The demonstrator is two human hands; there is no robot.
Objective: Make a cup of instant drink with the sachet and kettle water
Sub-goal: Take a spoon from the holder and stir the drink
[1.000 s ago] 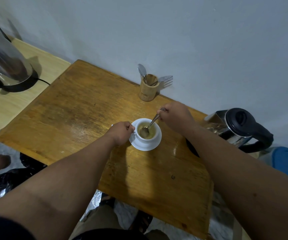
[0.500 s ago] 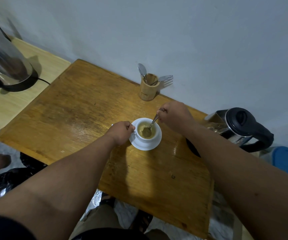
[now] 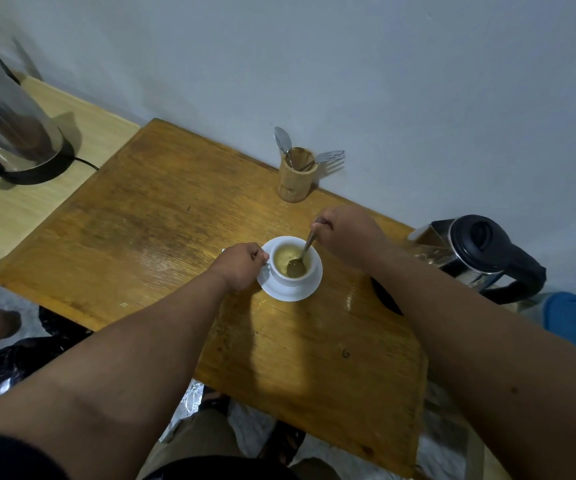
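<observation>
The step in hand looks like stirring. The white cup (image 3: 291,263) sits on its saucer (image 3: 290,293) near the middle of the wooden bench (image 3: 148,230), a little toward the right edge and closer to the back edge than the front. It holds a pale yellowish liquid with what seems to be undissolved clumps on top.

The left hand (image 3: 241,266) is closed on the cup's handle at the cup's left side, bracing it. The right hand (image 3: 343,233) is closed around the upper end of the spoon (image 3: 302,254), fingers pinched on the handle.

To stir well, I judge that the left hand should keep the cup pinned on the saucer so neither slides, while the right hand moves the bowl of the spoon in slow circles along the bottom and wall, breaking up the clumps (fast strokes in a cup this full could slop hot liquid onto the saucer).

The spoon's long axis runs diagonally: bowl down in the liquid toward the front-left, handle rising toward the back-right corner of the bench. The cup stands upright, mouth up, handle pointing to the left edge.

1 kettle (image 3: 477,252) stands at the right edge, its lid shut, handle to the right. No sachet is visible.
</observation>
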